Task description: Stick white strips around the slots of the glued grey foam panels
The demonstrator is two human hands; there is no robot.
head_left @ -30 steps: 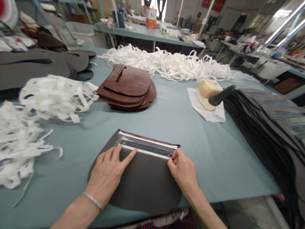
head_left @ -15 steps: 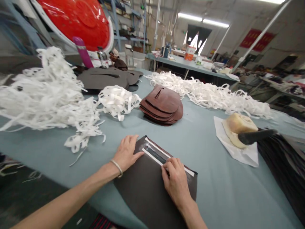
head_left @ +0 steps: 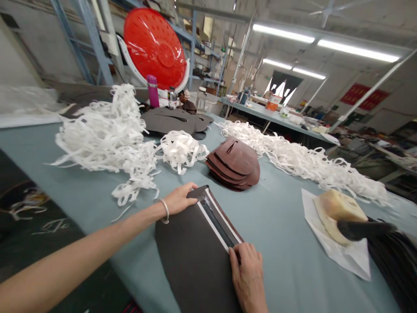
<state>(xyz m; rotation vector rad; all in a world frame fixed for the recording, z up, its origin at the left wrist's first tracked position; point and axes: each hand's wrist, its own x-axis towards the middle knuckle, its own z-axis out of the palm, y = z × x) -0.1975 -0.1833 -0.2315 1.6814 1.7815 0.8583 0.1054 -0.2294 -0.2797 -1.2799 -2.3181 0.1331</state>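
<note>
On the table before me lies a dark grey leather-like panel (head_left: 195, 248) with a slot near its far edge. A dark zipper strip (head_left: 216, 219) shows in the slot, with white tape strips (head_left: 208, 217) running along both sides. At the panel's far left corner rests my left hand (head_left: 179, 200), thumb and fingers apart, the thumb on the surface; a bangle circles the wrist. My right hand (head_left: 248, 269) is closed at the near right end of the slot, thumb on the panel and fingers curled over its edge. The fingertips are partly hidden.
Beyond the panel sits a stack of brown leather pieces (head_left: 234, 161). White tape heaps (head_left: 104, 130) lie left and across the back. To the right, a yellowish block (head_left: 340, 213) with a black-handled tool (head_left: 361, 229) rests on white paper (head_left: 355, 261), beside dark stacked sheets (head_left: 394, 269).
The panel has turned clockwise, its right end coming closer to me. My right hand has slid down along the slot toward its end; my left hand stays at the far left corner.
</note>
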